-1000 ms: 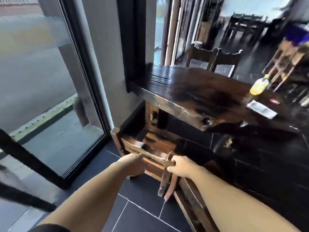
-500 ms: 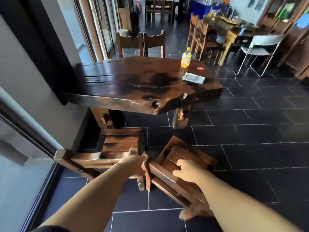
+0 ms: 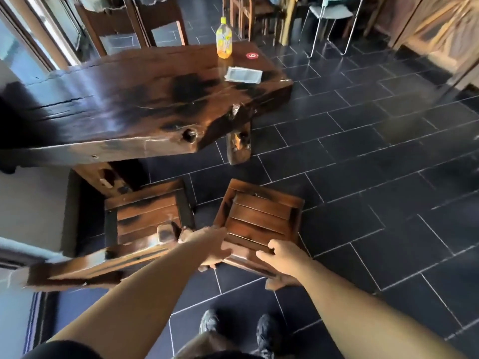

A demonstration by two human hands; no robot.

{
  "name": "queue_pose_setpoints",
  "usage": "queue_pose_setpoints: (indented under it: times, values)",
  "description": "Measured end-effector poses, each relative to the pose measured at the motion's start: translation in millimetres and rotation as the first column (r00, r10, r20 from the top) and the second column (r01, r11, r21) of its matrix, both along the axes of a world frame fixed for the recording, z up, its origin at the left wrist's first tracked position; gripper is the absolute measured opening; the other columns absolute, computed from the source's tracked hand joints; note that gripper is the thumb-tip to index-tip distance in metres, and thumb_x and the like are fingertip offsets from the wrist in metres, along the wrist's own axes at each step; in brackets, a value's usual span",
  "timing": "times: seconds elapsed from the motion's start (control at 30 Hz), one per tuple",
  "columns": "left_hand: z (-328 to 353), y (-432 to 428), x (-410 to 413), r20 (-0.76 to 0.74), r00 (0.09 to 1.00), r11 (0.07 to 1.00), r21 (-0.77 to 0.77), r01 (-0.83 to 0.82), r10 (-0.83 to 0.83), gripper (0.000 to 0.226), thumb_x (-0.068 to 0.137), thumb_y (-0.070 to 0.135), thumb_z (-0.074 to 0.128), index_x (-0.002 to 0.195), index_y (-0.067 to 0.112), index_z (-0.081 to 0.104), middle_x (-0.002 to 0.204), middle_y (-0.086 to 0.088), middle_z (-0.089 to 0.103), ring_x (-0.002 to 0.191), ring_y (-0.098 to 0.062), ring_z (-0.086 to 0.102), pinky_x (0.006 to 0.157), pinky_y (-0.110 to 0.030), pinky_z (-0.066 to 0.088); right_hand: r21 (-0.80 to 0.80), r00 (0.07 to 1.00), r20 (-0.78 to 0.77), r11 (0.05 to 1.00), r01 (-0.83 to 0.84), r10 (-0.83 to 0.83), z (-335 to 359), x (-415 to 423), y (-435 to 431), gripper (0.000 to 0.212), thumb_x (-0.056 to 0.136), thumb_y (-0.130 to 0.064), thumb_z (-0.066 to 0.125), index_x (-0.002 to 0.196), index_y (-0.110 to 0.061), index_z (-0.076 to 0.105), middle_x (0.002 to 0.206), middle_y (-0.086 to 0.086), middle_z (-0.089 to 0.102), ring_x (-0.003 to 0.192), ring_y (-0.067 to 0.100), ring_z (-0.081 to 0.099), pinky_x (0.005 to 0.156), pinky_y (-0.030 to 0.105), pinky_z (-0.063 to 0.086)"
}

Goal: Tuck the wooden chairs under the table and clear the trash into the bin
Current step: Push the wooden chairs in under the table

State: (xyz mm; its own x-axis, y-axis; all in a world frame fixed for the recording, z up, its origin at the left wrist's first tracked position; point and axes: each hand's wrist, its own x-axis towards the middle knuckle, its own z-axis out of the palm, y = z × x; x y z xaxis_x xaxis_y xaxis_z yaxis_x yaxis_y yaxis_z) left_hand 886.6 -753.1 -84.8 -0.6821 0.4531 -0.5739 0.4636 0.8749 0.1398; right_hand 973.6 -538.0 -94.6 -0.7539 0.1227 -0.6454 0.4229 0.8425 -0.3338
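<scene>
Wooden chair [image 3: 261, 218], gripped by right hand [image 3: 282, 255], stands outside the table [image 3: 129, 104] edge.

Both bare arms stretched forward and down, left hand [image 3: 207, 246] curled round the left end of the chair back [image 3: 245, 252], right hand [image 3: 283, 255] gripping it just beside

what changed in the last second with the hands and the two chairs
The left hand shifted off the left chair onto the back of the right chair, which has turned to face the table more squarely. The right hand still holds that chair's back. The bottle and paper stay on the table.
</scene>
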Motion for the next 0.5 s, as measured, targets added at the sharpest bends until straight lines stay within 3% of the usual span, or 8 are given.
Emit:
queue_pose_setpoints:
  times: [0.13,0.33,0.5]
  values:
    - [-21.9,3.3,-0.1,-0.001,0.992,0.989,0.081,0.123,-0.123,0.06,0.089,0.062,0.051,0.136,0.026,0.046,0.138,-0.002,0.053,0.127,-0.026,0.051,0.101,-0.044,0.046,0.076,0.998,-0.05,0.996,0.05,-0.046,-14.6,12.6,-9.1,0.07,0.088,-0.072,0.044,0.131,-0.018,0.056,0.131,0.005,0.063,0.12,0.028,0.06,0.098,0.041,0.048]
    - [-56.3,-3.1,0.7,-0.09,0.979,0.971,0.137,0.197,-0.185,0.069,0.085,0.072,0.048,0.142,0.035,0.039,0.138,0.0,0.053,0.128,-0.026,0.05,0.108,-0.043,0.038,0.269,0.975,-0.223,0.961,0.056,0.005,-42.6,30.4,-17.0,0.067,0.087,-0.075,0.039,0.113,-0.018,0.062,0.11,0.004,0.065,0.105,0.027,0.061,0.092,0.044,0.048]
    - [-71.6,-12.6,0.3,-0.165,0.972,0.963,0.184,0.197,-0.167,0.066,0.086,0.072,0.048,0.13,0.023,0.05,0.128,-0.005,0.058,0.122,-0.03,0.052,0.107,-0.043,0.035,0.328,0.92,-0.392,0.931,0.162,-0.022,-72.5,41.6,-28.1,0.072,0.079,-0.078,0.037,0.104,-0.014,0.06,0.098,0.007,0.063,0.094,0.032,0.06,0.087,0.046,0.044]
